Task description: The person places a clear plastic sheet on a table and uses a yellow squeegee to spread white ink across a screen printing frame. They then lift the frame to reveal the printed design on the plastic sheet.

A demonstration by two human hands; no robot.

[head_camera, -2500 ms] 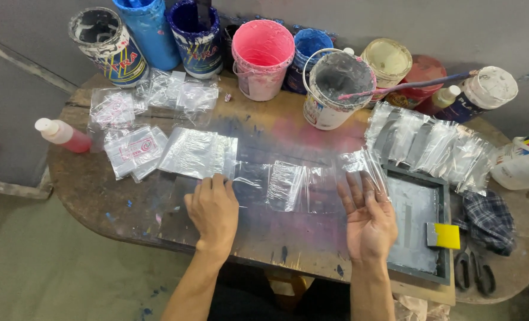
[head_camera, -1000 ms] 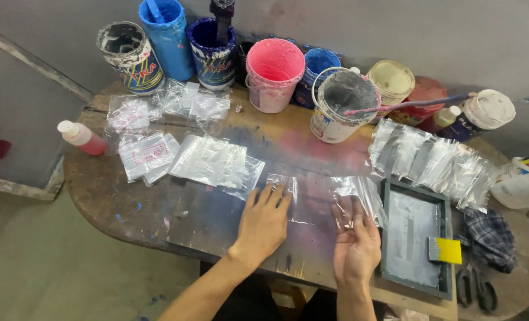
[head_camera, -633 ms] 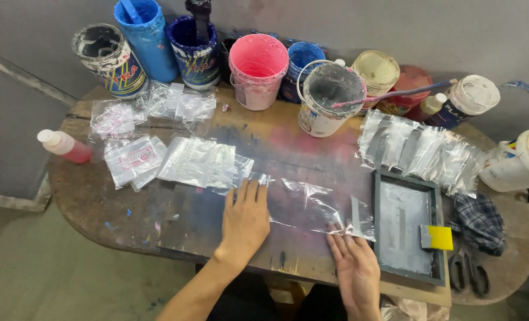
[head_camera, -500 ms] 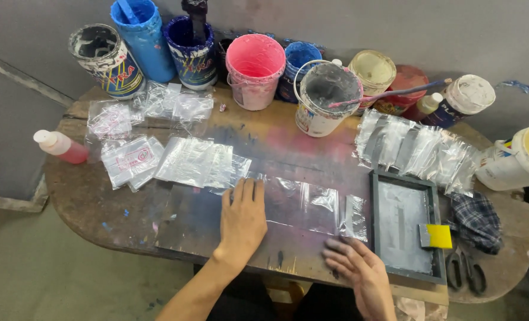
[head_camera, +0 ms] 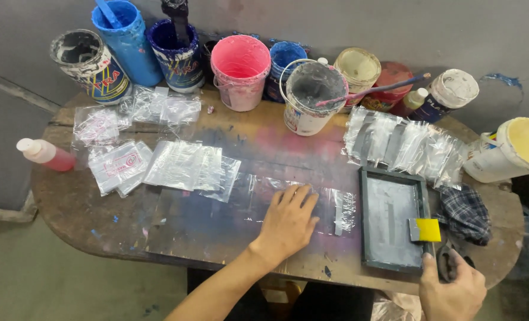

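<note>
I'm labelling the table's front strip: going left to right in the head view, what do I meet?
Red bottle → printed bags → clear bags → left hand, flat on a bag → screen frame → yellow squeegee → checked cloth.

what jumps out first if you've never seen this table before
The row of paint-smeared buckets along the far edge, above all the pink bucket. Nearer, the left hand presses flat on a clear plastic bag at the table's middle, while the right hand grips the near corner of the dark framed screen.
</note>
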